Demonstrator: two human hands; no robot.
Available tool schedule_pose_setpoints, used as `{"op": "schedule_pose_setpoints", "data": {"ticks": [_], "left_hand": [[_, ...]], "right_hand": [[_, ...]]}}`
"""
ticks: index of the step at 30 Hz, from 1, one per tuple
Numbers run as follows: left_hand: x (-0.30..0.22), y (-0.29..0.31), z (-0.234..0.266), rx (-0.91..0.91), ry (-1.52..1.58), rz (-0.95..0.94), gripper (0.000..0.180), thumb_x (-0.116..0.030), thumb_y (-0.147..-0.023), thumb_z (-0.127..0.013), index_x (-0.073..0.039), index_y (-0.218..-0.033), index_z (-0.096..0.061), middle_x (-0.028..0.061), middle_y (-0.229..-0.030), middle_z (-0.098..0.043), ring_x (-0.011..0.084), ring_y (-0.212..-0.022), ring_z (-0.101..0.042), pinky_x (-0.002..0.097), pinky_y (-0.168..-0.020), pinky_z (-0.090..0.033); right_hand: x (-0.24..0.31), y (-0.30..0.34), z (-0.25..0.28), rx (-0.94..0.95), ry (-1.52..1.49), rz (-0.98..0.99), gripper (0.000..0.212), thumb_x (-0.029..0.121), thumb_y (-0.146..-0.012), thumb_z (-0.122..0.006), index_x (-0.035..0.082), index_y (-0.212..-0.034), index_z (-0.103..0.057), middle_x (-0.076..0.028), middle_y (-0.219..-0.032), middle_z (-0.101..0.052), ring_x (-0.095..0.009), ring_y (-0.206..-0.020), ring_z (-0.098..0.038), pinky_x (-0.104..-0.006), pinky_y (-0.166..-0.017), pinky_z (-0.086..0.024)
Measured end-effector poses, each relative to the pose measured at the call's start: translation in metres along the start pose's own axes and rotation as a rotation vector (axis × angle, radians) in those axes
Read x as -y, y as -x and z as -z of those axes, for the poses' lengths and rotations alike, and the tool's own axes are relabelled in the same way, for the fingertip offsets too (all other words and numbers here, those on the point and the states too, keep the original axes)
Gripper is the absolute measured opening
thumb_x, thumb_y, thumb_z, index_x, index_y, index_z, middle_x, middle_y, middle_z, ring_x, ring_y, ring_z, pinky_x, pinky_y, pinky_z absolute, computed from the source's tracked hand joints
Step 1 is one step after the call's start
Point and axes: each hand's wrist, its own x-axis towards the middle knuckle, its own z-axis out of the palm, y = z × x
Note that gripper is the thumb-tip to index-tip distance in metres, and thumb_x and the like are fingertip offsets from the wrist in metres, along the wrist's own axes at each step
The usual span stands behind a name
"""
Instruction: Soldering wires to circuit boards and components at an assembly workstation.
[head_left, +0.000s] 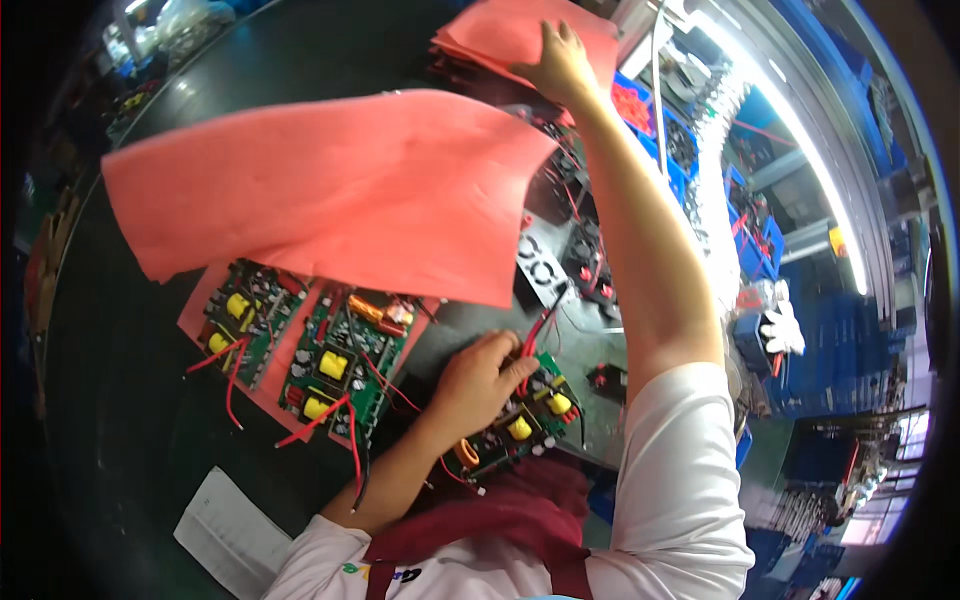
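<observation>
My left hand (478,388) is closed at the end of a green circuit board (510,435), its thumb and fingers around a bundle of red wires (533,345). This board carries yellow-wrapped transformers and a copper-coloured coil. Far off at the top, my right hand (565,72) reaches out with fingers spread over a stack of pink sheets (490,35). A large loose pink sheet (330,190) spreads across the middle left, covering the far ends of two more circuit boards, a left one (250,315) and a right one (335,365).
Pink sheeting (190,322) also lies under the two left boards on the dark table (120,400). A white paper (230,535) rests near the front left. Black fans (590,265) and a perforated metal plate (540,265) sit right of centre. Blue bins (755,240) with parts stand beyond my right arm.
</observation>
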Motion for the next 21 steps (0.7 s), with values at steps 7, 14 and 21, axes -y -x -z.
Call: {"op": "schedule_pose_setpoints", "data": {"ticks": [7,14,21], "left_hand": [[0.027,-0.008,0.002,0.216,0.285,0.002,0.037,-0.036,-0.104,-0.071,-0.001,-0.112,-0.064,0.0006,-0.097,-0.055,0.0082,-0.085,-0.053,0.0275,-0.077,-0.047],[0.028,-0.006,-0.002,0.220,0.506,0.011,0.041,-0.038,-0.100,-0.075,-0.003,-0.121,-0.068,-0.0018,-0.109,-0.069,0.0051,-0.097,-0.060,0.0232,-0.090,-0.048],[0.000,0.038,-0.053,0.015,0.585,0.118,0.035,-0.034,-0.097,-0.080,-0.003,-0.098,-0.064,-0.0038,-0.088,-0.061,0.0037,-0.079,-0.051,0.0221,-0.072,-0.043]], "right_hand": [[0.028,0.230,0.179,-0.180,-0.788,0.224,0.063,0.020,-0.092,-0.080,-0.004,-0.143,-0.054,-0.018,-0.125,-0.068,-0.016,-0.109,-0.067,-0.0302,-0.090,-0.053],[0.068,0.532,0.212,0.252,-1.281,-1.040,0.018,0.019,-0.106,-0.064,0.002,-0.112,-0.062,-0.007,-0.097,-0.068,-0.013,-0.085,-0.067,-0.0268,-0.070,-0.056],[0.072,0.610,0.157,0.238,-1.796,-1.080,0.051,0.019,-0.106,-0.067,-0.005,-0.146,-0.046,-0.011,-0.136,-0.064,-0.015,-0.122,-0.061,-0.0314,-0.104,-0.049]]}}
